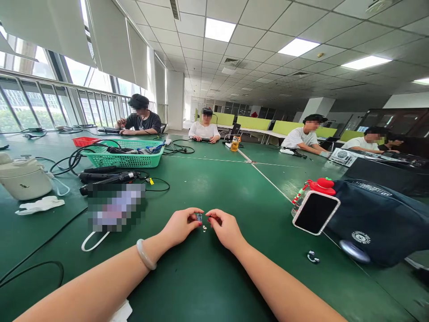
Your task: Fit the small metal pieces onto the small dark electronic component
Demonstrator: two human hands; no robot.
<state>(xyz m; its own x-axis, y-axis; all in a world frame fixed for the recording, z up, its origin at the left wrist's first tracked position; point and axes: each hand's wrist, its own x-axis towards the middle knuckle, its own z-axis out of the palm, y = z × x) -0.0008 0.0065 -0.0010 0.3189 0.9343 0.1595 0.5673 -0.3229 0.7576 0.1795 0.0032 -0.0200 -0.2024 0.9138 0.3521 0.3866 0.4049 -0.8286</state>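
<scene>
Between the thumb and fingers of my left hand [179, 227] is a small blue circuit board [199, 217], held upright just above the green table. A pale bangle [145, 255] circles the left wrist. My right hand [228, 230] faces it from the right, a short gap away, with its thumb and fingers closed in a pinch. Whatever those fingertips hold, if anything, is too small to make out. A few tiny whitish pieces [204, 228] lie on the table below and between the two hands.
Left stand a green basket [127, 156] of cables, black devices [109, 181], a cream container [25, 176] and a blurred pouch [117, 210]. Right are a phone [316, 213] propped against a red-lidded bottle [321, 185], a dark bag [378, 223] and earbuds [313, 256]. Several people sit farther off.
</scene>
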